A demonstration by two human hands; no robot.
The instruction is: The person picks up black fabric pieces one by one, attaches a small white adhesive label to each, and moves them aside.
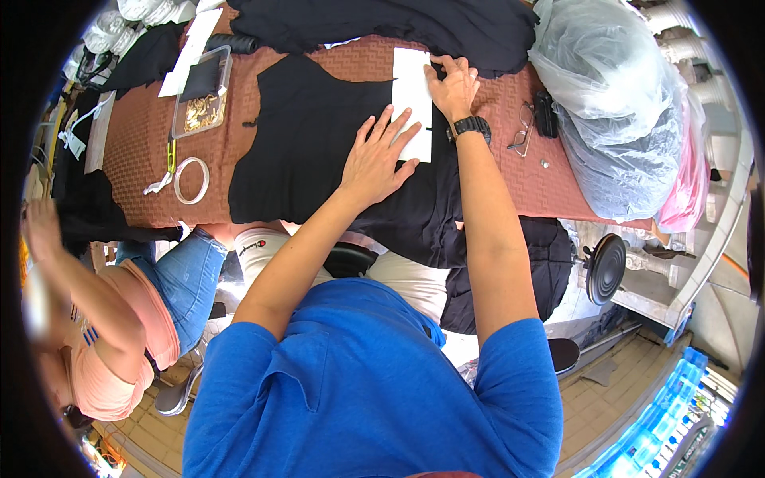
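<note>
Spread flat, the left hand (376, 166) lies with some fingertips on the white card (413, 84) and its thumb just by the lower end of it. At the upper right side of this same card is the right hand (453, 89), fingers bent; whether they pinch something or only press, I cannot tell. Beneath the card and the left hand is the black cloth (307, 135), which reaches to the left and hangs over the near edge of the table (245, 84). To do this holding well, I think the pressure should be light and equal, so that the card does not turn and the cloth makes no wrinkles. Right of the right hand are eyeglasses (521, 143) and, beyond, a big plastic bag (617, 111). Well left of the left hand is a clear box (179, 119) with golden pieces (203, 114).
</note>
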